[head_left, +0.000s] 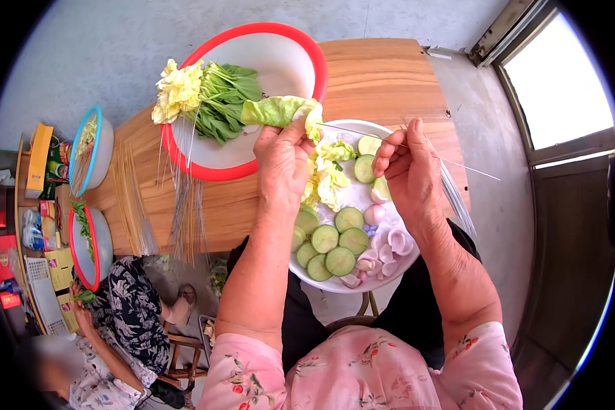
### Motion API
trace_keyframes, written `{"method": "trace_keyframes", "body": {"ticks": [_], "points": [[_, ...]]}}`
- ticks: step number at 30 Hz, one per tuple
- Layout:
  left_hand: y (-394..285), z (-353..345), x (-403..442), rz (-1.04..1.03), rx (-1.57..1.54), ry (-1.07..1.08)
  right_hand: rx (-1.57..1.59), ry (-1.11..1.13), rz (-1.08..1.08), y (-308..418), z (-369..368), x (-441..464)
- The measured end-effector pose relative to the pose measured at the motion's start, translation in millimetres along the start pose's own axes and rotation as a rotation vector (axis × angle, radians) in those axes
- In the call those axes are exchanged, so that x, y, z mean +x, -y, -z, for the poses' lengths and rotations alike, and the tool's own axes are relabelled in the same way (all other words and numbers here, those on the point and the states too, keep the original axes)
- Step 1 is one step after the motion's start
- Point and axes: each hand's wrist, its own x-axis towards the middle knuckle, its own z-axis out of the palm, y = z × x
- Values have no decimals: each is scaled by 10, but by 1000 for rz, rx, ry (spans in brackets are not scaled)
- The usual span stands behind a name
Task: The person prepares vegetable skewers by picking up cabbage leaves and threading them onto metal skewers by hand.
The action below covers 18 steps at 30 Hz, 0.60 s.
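Here's the left hand (283, 160), fingers pinched together on a green-yellow leaf (280, 111), and the right hand (415, 171) has its fingers closed on a thin skewer (471, 169), whose far end meets the leaf's edge. Under them sits the white plate (345, 289): cucumber slices (324, 238) at seven to eight o'clock, pinkish petal-like pieces (398, 240) around four to five, crumpled yellow leaves (329, 179) toward ten. Off the plate's ten o'clock, on the wooden surface (389, 75), a red-rimmed basin (321, 68) carries leafy greens (229, 102). Another person (137, 301) sits out at eight o'clock.
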Motion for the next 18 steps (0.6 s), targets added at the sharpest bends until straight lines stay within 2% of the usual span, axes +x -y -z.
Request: {"method": "trace_keyframes", "body": {"ticks": [9, 14, 18], "points": [[5, -17, -9, 19, -61, -45, -31, -51, 14, 30, 24, -9], [10, -19, -29, -166, 123, -37, -46, -56, 24, 30, 13, -8], [-4, -34, -40, -159, 136, -36, -42, -26, -2, 12, 2, -9]]}}
